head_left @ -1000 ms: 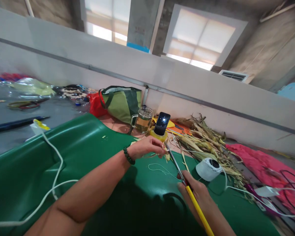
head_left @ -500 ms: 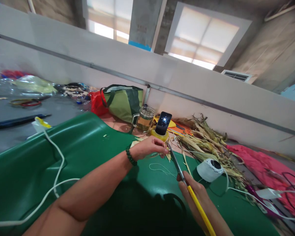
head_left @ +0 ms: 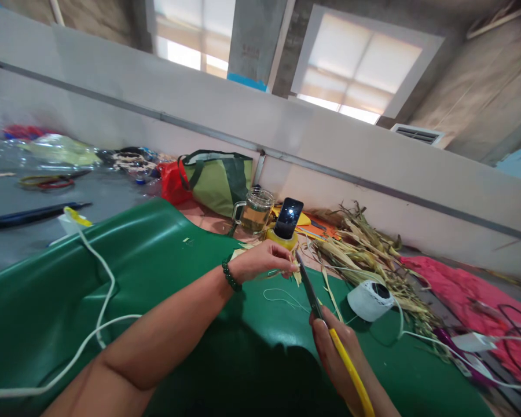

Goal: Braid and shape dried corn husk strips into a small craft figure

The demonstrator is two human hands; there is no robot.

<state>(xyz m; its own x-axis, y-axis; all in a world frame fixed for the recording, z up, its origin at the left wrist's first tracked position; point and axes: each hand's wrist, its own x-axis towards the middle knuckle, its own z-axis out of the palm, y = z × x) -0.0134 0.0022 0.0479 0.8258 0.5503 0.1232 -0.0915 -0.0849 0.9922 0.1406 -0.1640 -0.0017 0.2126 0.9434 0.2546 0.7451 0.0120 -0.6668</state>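
2 windows [head_left: 360, 63] glow brt. abv. wht. partition [head_left: 125, 75].

Tilted head view, forward and down over left hand [head_left: 264, 260], right hand [head_left: 336, 350].

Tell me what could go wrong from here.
The scissors in the right hand point toward the left hand; a slip might nick it. The loose thread on the green mat might snag. The phone, propped upright, might topple if bumped.
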